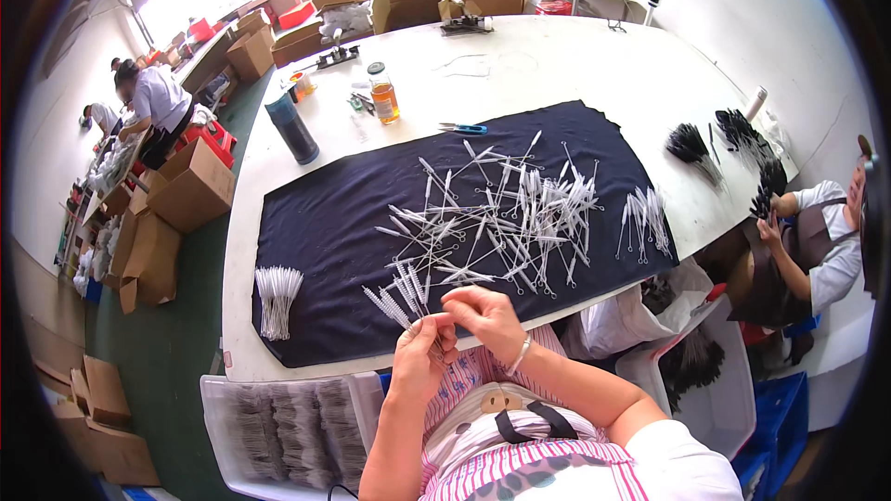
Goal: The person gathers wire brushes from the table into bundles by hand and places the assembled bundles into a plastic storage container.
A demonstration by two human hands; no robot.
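Left hand (415,359) grips a fan of brushes (401,295); right hand (483,314) pinches one. A loose grip could spill them onto the cloth (325,223).

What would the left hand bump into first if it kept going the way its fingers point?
Probably the loose pile of small white brushes on the dark cloth. The left hand already holds a fan of brushes, fingers pointing up across the table. How high the hand sits above the cloth is unclear.

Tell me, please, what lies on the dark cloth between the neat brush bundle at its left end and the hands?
The head view shows only bare dark cloth between the brush bundle and the hands.
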